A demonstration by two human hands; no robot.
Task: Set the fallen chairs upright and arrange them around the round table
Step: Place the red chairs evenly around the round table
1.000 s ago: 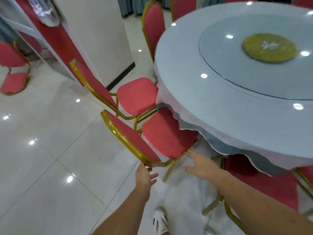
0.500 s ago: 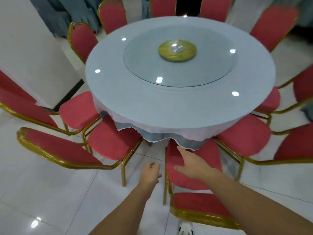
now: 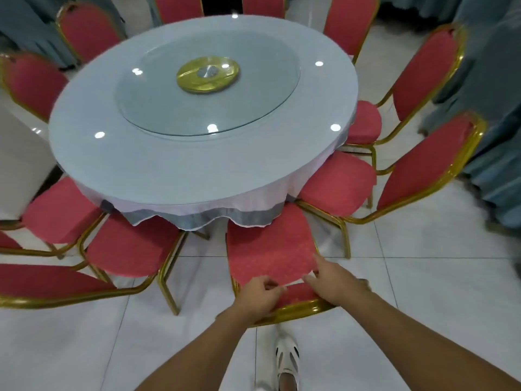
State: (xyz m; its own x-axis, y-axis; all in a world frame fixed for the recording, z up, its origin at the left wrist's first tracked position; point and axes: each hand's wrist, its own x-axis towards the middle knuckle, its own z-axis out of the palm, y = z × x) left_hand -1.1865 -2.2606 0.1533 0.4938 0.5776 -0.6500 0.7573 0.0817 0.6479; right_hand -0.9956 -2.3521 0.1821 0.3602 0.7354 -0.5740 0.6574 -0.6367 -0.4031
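Head view, looking down. Near chair [image 3: 270,249] stands upright on the tiled floor [image 3: 423,277] at the close edge of the round desk [image 3: 197,165]. The front of its red seat lies under the tablecloth hem [image 3: 197,218].
Left hand [image 3: 259,296]: fingers curled together over the top of the chair's backrest, gripping the red pad.
Right hand [image 3: 335,283]: palm over the gold top rail [image 3: 296,309], fingers folded onto the front of the backrest, thumb spread away from them.
Neighbour chair to the left [image 3: 127,249] and neighbour chair to the right [image 3: 338,184] stand just beside it, both upright. More red chairs ring the desk.
Glass turntable [image 3: 208,108] with gold hub [image 3: 208,75] sits at the desk's centre.
White shoe [image 3: 287,359] is behind the chair.
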